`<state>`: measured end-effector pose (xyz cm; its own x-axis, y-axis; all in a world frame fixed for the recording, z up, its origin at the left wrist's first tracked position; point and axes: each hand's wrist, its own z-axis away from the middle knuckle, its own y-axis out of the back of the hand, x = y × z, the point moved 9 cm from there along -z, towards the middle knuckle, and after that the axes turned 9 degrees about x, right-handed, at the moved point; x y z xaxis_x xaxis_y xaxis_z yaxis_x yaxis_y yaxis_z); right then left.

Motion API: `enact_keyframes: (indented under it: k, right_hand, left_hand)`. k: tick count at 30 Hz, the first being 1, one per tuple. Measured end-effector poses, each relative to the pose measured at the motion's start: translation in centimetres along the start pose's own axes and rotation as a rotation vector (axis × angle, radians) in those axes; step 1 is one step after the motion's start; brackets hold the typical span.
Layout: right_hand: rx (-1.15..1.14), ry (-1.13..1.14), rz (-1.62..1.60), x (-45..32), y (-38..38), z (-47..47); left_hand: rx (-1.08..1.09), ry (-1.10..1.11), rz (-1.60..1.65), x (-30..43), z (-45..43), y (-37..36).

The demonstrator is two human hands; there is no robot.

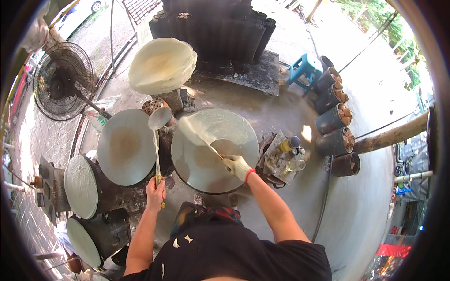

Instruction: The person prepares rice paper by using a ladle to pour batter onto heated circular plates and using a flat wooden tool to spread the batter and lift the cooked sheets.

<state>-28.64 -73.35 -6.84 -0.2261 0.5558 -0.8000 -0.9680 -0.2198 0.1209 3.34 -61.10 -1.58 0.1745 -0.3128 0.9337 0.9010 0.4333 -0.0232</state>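
My left hand (155, 194) grips the yellow handle of a long metal ladle (157, 140), its batter-coated bowl raised between two round griddles. In my right hand (237, 167), which wears a pale glove, is the handle of a long, flat spreader (199, 132). The spreader's blade lies across the large griddle (186, 172) in front of me and looks blurred. Thin pale batter (233, 121) coats the far part of that griddle in curved streaks; the near part is bare. To the left, a second griddle (123, 149) has a brown patch at its centre.
A stack of thin round sheets (163, 65) stands beyond the griddles. Two pale-topped round griddles (81, 188) (83, 242) sit at left, near a fan (63, 81). Bottles (290, 144), a blue stool (305, 70), briquette buckets (334, 119) and stacked dark briquettes (214, 35) surround the space.
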Motion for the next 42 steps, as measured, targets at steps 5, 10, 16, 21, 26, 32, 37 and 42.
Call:
enact_keyframes:
  k: [5,10,16,21,26,32,37,42]
  right_hand:
    - [0.181,0.058,-0.432,-1.6,5.9,-2.1]
    - [-0.205,-0.008,0.150,-0.4,1.9,-1.8]
    - [-0.050,-0.045,0.039,-1.6,4.5,-6.9]
    - [-0.447,-0.305,0.385,2.1,2.8,-2.1]
    - [-0.020,-0.265,0.260,3.5,10.8,-8.0]
    - [-0.491,-0.152,0.326,2.6,2.9,-3.5]
    - [-0.029,-0.375,0.323,3.4,8.4,-6.2]
    - [-0.530,-0.047,0.351,2.6,3.7,-1.3]
  left_hand:
    - [0.107,0.082,0.047,-2.0,2.7,-0.7]
    - [0.188,0.179,0.019,-4.3,4.9,-2.2]
    - [0.310,0.127,-0.192,-4.5,6.6,-2.1]
    - [0.398,-0.276,-0.747,-1.9,8.7,-3.1]
    - [0.256,-0.197,-0.991,-5.2,14.5,-4.3]
    - [0.204,-0.154,-1.109,-7.7,19.5,-5.3]
    - [0.204,-0.216,-1.093,-8.3,21.0,-6.9]
    - [0.201,-0.245,-1.078,-8.3,21.2,-7.6]
